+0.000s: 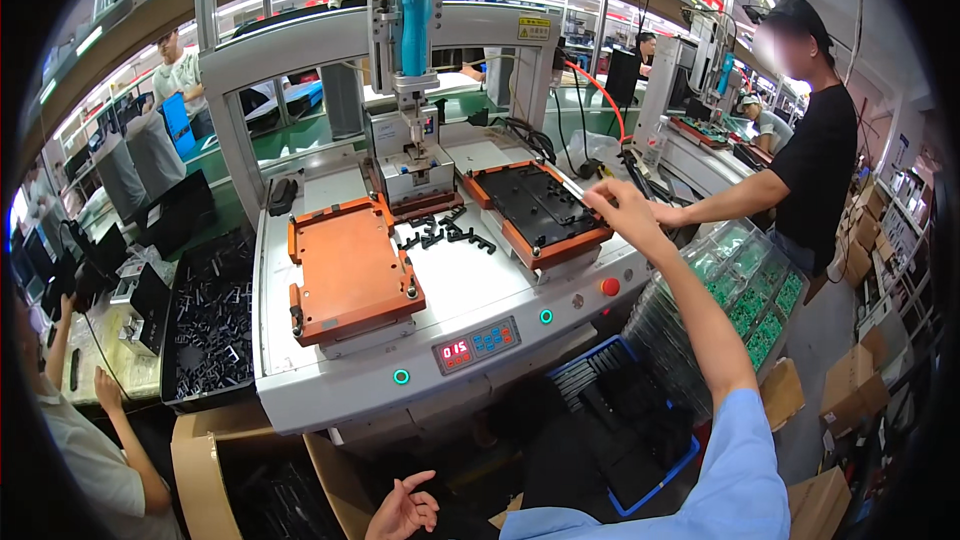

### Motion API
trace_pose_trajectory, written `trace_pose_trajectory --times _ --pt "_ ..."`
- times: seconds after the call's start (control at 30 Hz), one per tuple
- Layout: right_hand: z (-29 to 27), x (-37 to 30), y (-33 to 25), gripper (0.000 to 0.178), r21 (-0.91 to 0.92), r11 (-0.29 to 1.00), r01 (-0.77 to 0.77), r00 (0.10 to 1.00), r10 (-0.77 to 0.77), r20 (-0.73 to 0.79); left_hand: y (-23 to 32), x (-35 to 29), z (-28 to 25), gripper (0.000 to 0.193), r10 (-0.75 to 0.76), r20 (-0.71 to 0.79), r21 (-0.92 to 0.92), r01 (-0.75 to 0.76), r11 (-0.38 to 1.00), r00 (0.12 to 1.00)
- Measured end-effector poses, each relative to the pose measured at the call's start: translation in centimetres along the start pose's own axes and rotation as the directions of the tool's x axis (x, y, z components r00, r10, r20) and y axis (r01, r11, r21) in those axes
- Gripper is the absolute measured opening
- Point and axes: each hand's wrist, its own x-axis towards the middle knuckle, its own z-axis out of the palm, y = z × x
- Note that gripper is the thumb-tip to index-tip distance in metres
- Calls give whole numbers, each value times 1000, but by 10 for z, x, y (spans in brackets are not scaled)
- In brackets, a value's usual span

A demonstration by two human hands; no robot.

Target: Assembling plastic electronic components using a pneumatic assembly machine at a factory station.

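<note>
My right hand (622, 212) reaches over the right side of the machine. Its fingers are closed in a pinch on a slim white stick (570, 184), whose exact kind I cannot make out. Below it, a black panel (525, 195) lies in the right orange fixture (545, 253). My left hand (405, 508) hangs low in front of the machine, fingers loosely curled and apart, with nothing in it. The left orange fixture (345, 265) holds no panel. Between the fixtures, several small black plastic parts (445, 230) lie scattered on the white machine bed.
A blue screwdriver head (414, 20) hangs above the bed. The control panel (477, 345) and red button (610, 287) line the front. Black parts fill a tray (165, 340) at left. Green boards sit in clear trays (745, 290) at right, beside a co-worker (815, 140).
</note>
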Motion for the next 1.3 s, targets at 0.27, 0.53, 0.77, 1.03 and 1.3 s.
trace_pose_trajectory --times 0.27,0.53,0.77,1.03,1.3 --pt "59 117 4 41 -686 718 117 991 -134 29 -2 -3 -5 63 25 -31 -13 -25 1000 999" --pt "78 160 46 44 -574 774 -269 933 357 43 -10 -7 -2 62 -14 -55 -65 11 998 998" --pt "85 145 13 52 -538 790 -293 947 318 -47 -8 -4 -3 64 28 -86 -21 -30 999 996" --pt "52 -63 -99 9 -262 883 390 838 -458 -296 -28 -25 -10 61 59 58 -245 -43 969 997" --pt "73 -225 -66 32 -360 835 416 904 -423 65 -58 -33 21 52 -21 -82 94 29 995 996"
